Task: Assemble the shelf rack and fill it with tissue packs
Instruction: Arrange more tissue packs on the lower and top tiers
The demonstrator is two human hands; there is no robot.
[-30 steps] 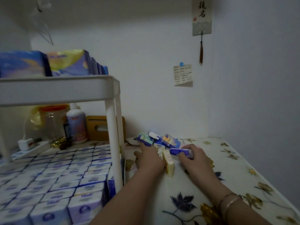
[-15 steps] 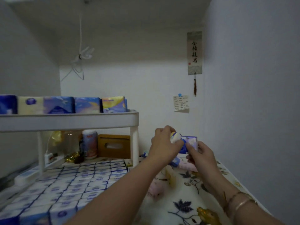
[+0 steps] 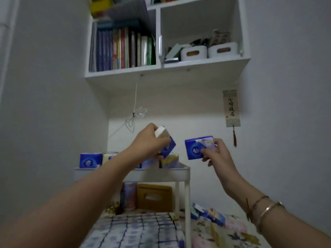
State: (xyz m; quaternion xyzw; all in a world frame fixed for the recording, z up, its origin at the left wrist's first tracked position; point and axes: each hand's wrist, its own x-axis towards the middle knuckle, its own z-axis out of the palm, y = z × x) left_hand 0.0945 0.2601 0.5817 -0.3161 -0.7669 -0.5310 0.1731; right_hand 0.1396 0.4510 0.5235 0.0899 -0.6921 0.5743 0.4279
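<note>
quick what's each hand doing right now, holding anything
Left hand: fingers gripping tissue packs above the rack's top shelf.
Right hand: fingers holding a blue tissue pack, raised beside the rack.

A white rack (image 3: 161, 173) stands upright, packs (image 3: 90, 160) lining its top tier, more filling the lower tier (image 3: 136, 228). Two blue packs are held above: one (image 3: 167, 145) tilted, one (image 3: 197, 147) level.

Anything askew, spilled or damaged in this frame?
Nothing damaged. A loose heap of tissue packs lies jumbled on the table beside the rack, unlike the neat rows on its tiers. Each hand, left and right, holds packs.
</note>
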